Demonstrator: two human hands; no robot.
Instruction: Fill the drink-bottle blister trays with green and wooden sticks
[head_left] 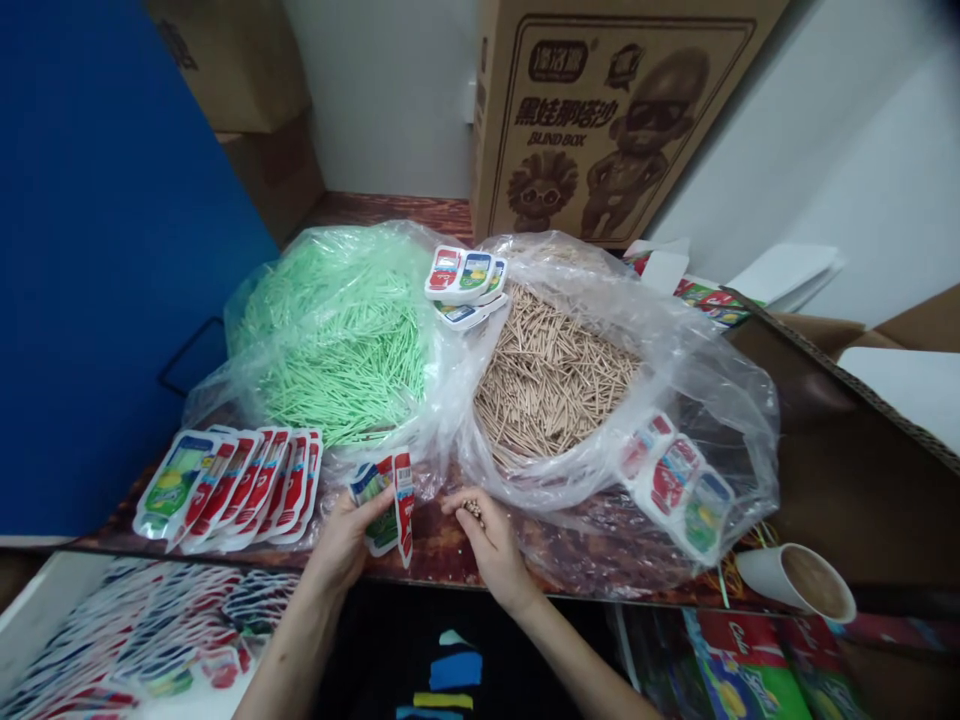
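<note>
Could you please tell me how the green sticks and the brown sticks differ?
The green sticks are bright, while the brown sticks are dull tan. The green sticks lie left of the brown sticks. The right hand holds some brown sticks but no visible green sticks. Both are heaped in clear plastic.

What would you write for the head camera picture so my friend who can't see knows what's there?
A person's left hand holds a printed package; the right hand holds a bunch of tan sticks. Beyond them on a table sit a clear bag of green sticks and a clear bag of tan sticks, with overlapping packages at left.
</note>
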